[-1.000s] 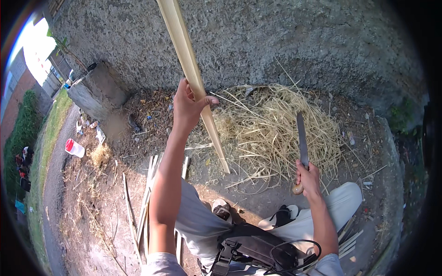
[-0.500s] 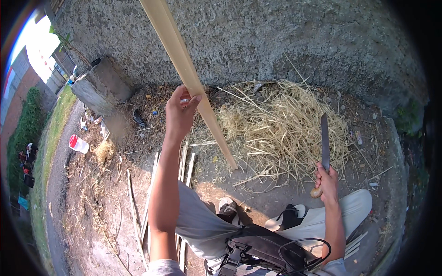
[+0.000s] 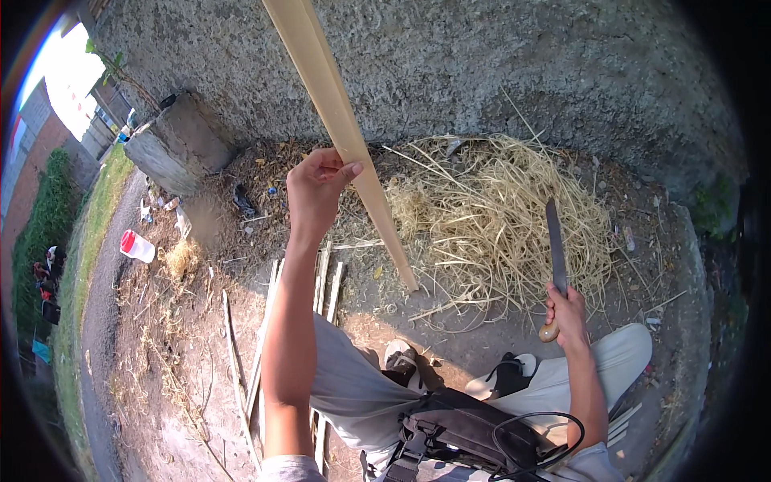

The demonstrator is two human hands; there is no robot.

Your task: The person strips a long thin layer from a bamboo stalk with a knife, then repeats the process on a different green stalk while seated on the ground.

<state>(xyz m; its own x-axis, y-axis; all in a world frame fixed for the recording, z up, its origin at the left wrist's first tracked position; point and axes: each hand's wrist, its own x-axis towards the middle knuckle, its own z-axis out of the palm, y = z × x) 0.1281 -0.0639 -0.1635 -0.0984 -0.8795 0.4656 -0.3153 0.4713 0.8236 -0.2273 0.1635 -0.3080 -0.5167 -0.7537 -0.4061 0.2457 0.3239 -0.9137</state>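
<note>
Left of one curly straw heap (image 3: 514, 221), our left hand (image 3: 316, 193) pinches one long, smooth, pale strip (image 3: 341, 116), its top cut off. Near the heap's front, our right hand (image 3: 568, 316) wraps round one knife (image 3: 556, 245). Our left arm (image 3: 289, 353) partly hides thin sticks (image 3: 335, 289) left of the heap; one bumpy wall (image 3: 450, 64) rises behind.

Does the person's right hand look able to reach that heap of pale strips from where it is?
Probably yes: the heap of pale strips lies just ahead of the right hand, with no barrier visible between them, though that hand is gripping a knife.
</note>
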